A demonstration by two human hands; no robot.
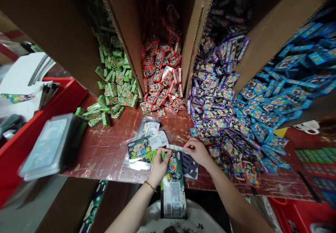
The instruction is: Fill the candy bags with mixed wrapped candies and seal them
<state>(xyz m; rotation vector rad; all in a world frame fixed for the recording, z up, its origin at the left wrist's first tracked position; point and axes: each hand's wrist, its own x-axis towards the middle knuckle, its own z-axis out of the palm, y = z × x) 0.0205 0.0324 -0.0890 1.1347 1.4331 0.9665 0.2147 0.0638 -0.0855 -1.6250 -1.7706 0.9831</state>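
A long dark green printed packet with cartoon candy graphics and a barcode hangs over the table edge towards my lap. My left hand pinches its upper end, thumb and finger pressed together. Across that end runs a narrow white strip, and the closed fingers of my right hand pinch its right end. Under the right wrist lies a dark sheet with hand-like shapes. Left of my hands, a printed card and other labels lie among clear plastic bags.
Upright cardboard boxes spill small candy packs: green, red, purple and blue. A stack of clear sleeves leans by a red bin at left. Another red bin stands low at right.
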